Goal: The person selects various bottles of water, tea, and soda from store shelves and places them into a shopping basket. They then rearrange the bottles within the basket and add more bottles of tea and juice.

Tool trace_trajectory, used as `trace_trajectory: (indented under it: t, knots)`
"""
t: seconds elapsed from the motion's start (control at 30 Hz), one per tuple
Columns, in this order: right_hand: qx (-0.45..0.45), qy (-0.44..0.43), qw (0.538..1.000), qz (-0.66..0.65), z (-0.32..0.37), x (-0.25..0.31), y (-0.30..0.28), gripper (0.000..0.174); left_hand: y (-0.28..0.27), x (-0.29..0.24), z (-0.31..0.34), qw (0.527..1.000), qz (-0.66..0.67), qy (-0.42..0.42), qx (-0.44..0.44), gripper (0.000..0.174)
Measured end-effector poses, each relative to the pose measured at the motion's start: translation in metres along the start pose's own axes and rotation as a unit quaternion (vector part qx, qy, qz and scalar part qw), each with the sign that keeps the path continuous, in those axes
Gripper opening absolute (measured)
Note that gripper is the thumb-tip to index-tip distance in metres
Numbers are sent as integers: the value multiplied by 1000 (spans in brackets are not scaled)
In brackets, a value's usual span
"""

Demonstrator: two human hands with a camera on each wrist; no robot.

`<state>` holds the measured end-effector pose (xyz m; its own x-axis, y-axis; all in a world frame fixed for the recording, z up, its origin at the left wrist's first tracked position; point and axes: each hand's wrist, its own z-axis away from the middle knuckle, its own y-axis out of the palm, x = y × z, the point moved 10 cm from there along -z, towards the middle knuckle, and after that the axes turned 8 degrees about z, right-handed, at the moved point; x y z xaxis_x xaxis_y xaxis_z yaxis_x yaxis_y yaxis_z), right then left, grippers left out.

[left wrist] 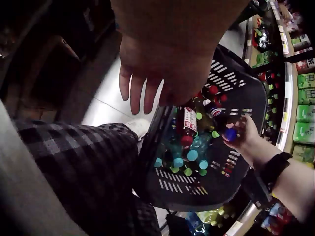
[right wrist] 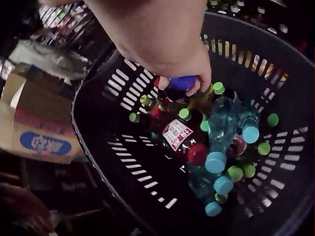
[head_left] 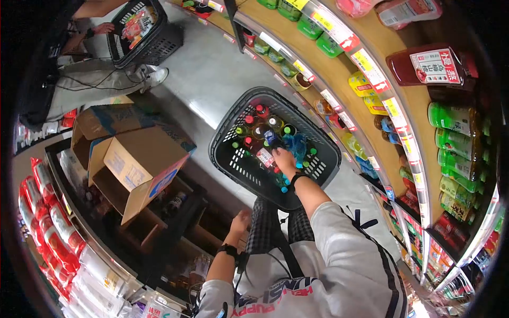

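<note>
My right hand (head_left: 285,161) reaches down into a dark plastic shopping basket (head_left: 220,130) and grips a dark drink bottle (head_left: 272,138) with a blue label near its cap. That blue cap (right wrist: 182,82) shows under the fingers in the right wrist view. Around it several bottles stand or lean with red, green and light-blue caps. Among them are a dark red bottle (right wrist: 178,135) with a white label and a clear teal bottle (right wrist: 222,123). Beside the basket's near left side my left hand (head_left: 239,222) hangs empty; its loose fingers (left wrist: 139,93) show in the left wrist view.
Drink shelves (head_left: 371,63) curve along the right side. Open cardboard boxes (head_left: 143,153) rest on a low dark shelf at left, near red-and-white packages (head_left: 58,233). At the far left another person (head_left: 79,90) is beside a second filled basket (head_left: 172,45).
</note>
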<state>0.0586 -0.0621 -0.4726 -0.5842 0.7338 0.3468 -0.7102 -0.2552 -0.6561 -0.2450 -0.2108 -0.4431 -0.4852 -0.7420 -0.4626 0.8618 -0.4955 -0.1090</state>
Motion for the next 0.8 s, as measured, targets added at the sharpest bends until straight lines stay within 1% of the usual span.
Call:
trace_trajectory:
  t: [0.07, 0.1, 0.17, 0.2, 0.23, 0.27, 0.3, 0.4, 0.43, 0.47, 0.5, 0.53, 0.57, 0.6, 0.63, 0.67, 0.7, 0.73, 0.77, 0.8]
  knots:
    - [65, -44, 996, 39, -6, -22, 21, 31, 8, 8, -3, 999, 42, 3, 17, 32]
    - [61, -144, 980, 123, -10, -21, 33, 30, 11, 4, -2, 999, 30, 2, 19, 32]
    - [109, -137, 978, 113, -3, -29, 32, 30, 19, -8, 4, 1000, 6, 1, 18, 33]
    - [134, -133, 976, 108, 2, -33, 32, 31, 24, -16, 7, 999, 24, 17, 22, 33]
    - [201, -120, 964, 122, 13, -32, 25, 41, 29, -23, 8, 998, 41, 35, 26, 32]
    - [195, -129, 963, 133, 14, -32, 22, 38, 34, -31, 10, 996, 59, 54, 31, 32]
    - [189, -137, 962, 144, 20, -30, 17, 36, 38, -34, 13, 997, 58, 52, 26, 31]
    - [30, -103, 990, 95, 42, -46, -3, 41, 47, -41, 21, 998, 38, 48, 9, 30]
    - [85, -102, 990, 52, 49, -55, -1, 45, 48, -31, 17, 998, 24, 50, 0, 29]
    - [175, -110, 978, 21, 55, -68, 14, 41, 50, -22, 10, 998, 10, 56, -6, 29]
    - [127, -152, 980, 14, 64, -80, 16, 35, 54, -11, 4, 996, 56, 67, -1, 28]
    - [101, -208, 972, -51, 83, -88, 12, 28, 60, -24, 16, 997, 35, 63, -2, 27]
    - [107, -213, 962, -131, 95, -100, 14, 26, 74, -36, 26, 995, 82, 51, 28, 28]
    - [109, -240, 956, -129, 113, -119, 14, 25, 83, -47, 38, 991, 120, 35, 57, 31]
    - [101, -261, 954, -110, 139, -128, -2, 26, 88, -51, 44, 992, 91, 47, 70, 33]
    - [81, -260, 955, -119, 139, -165, 22, 26, 99, -60, 48, 993, 62, 63, 84, 36]
    - [64, -270, 950, -143, 160, -186, 9, 26, 112, -72, 60, 988, 82, 79, 107, 36]
    - [139, -179, 962, -150, 180, -208, -1, 25, 125, -80, 69, 992, 72, 49, 86, 34]
    - [43, -211, 973, -88, 202, -222, -32, 26, 142, -94, 80, 991, 63, 59, 102, 33]
    - [60, -221, 973, -39, 221, -234, -53, 28, 158, -105, 90, 989, 54, 69, 118, 32]
